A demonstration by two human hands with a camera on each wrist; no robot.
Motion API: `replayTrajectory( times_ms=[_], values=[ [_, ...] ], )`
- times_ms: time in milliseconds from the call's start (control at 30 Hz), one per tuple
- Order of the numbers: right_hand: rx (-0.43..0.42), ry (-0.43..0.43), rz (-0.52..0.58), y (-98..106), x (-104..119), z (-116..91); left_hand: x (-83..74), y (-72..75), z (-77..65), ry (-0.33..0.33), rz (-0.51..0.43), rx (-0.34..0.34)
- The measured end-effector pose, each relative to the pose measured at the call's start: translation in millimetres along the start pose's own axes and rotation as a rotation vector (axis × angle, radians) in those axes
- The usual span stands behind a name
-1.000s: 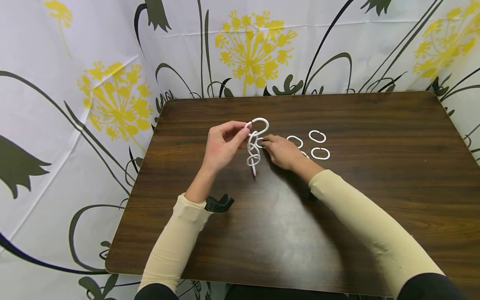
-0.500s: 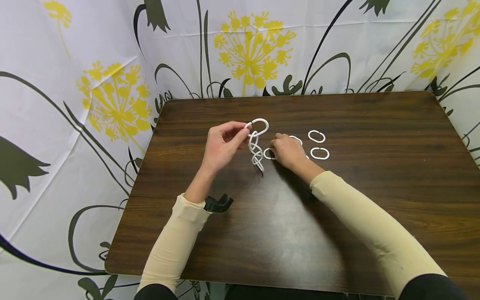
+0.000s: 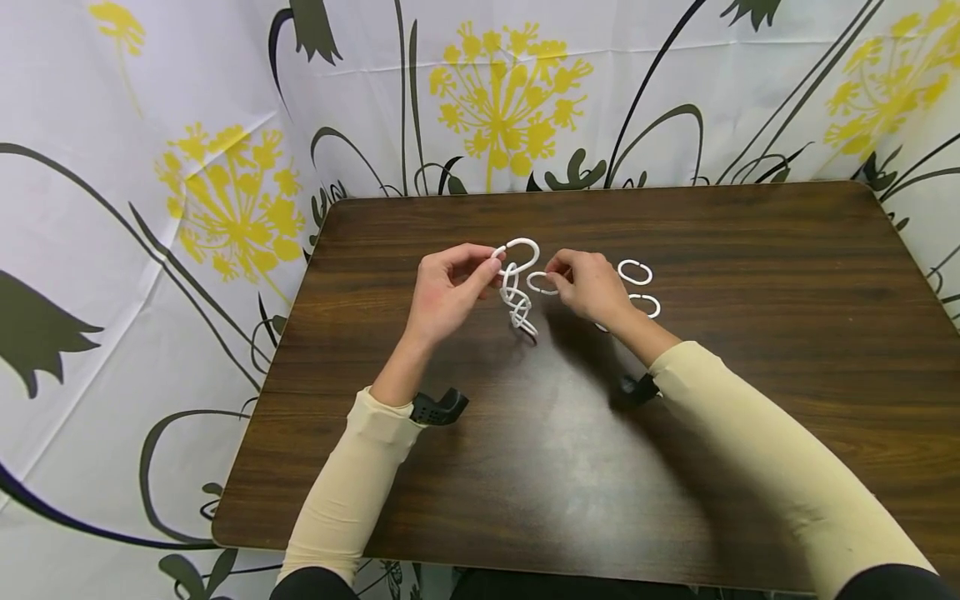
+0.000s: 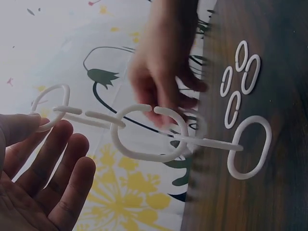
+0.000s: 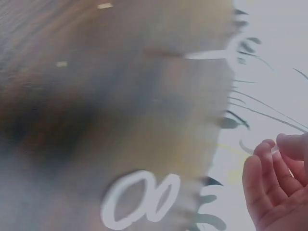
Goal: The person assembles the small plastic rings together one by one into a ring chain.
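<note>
A chain of several white oval links (image 3: 517, 300) hangs from my left hand (image 3: 447, 287), whose thumb and fingers pinch its top link (image 3: 536, 248). In the left wrist view, the end link (image 4: 267, 144) dangles lowest; whether it touches the table cannot be told. Just right of the chain, my right hand (image 3: 588, 283) pinches a separate white link (image 3: 529, 283) between thumb and fingertips, above the table. In the left wrist view that link is blurred behind the chain. Mostly hidden by fingers, the held link barely shows in the right wrist view.
Several loose white links lie on the brown wooden table (image 3: 750, 333) right of the hands, among them a far one (image 3: 620, 272) and a nearer one (image 3: 658, 307). My right forearm partly covers others. A flower-patterned curtain (image 3: 360, 100) hangs behind and to the left.
My right hand has risen off the table with a link in its fingers, and its forearm has shifted right. The chain's lower end has swung right. My left hand has hardly moved.
</note>
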State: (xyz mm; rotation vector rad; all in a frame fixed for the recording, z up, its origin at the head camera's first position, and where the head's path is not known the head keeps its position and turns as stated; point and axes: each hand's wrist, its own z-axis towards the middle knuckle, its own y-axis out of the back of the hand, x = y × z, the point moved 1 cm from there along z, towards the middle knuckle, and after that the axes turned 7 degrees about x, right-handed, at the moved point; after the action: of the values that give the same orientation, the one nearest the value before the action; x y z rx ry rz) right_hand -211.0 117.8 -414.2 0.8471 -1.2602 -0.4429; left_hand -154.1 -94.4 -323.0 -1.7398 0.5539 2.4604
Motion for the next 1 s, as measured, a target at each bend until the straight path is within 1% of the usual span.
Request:
replayTrajectory(
  times_ms=[133, 300, 367, 433, 533, 633, 767, 867, 1000],
  values=[
    [-0.03, 0.026, 0.206, 21.4, 7.5, -2.8, -1.1, 0.7, -0.2, 0.003, -0.001, -0.004],
    [0.006, 0.007, 0.542, 52.5, 19.2, -11.8, 2.4, 1.3, -0.5, 0.017, 0.011, 0.003],
    [0.02, 0.004, 0.663, 63.9, 24.2, -16.2, 9.9, 1.7, 0.7, 0.017, 0.01, 0.005],
    [0.026, 0.013, 0.747, 73.7, 29.5, -20.6, 18.2, 2.2, 2.1, 0.008, 0.006, 0.004],
    [0.038, 0.042, 0.845, 86.0, 37.6, -26.0, 29.9, 2.7, 4.3, 0.0, -0.001, 0.004],
    [0.08, 0.064, 0.92, 93.3, 45.5, -30.4, 32.6, 2.8, 4.4, -0.008, -0.001, 0.004],
    [0.148, 0.081, 0.938, 94.2, 56.3, -34.0, 32.2, 2.9, 4.0, -0.015, 0.005, 0.004],
    [0.179, 0.099, 0.91, 90.8, 62.2, -34.9, 17.8, 1.0, 1.9, -0.003, 0.015, 0.012],
    [0.202, 0.096, 0.886, 85.4, 68.1, -34.5, -1.2, -1.3, -0.6, 0.014, 0.021, 0.022]
  ],
)
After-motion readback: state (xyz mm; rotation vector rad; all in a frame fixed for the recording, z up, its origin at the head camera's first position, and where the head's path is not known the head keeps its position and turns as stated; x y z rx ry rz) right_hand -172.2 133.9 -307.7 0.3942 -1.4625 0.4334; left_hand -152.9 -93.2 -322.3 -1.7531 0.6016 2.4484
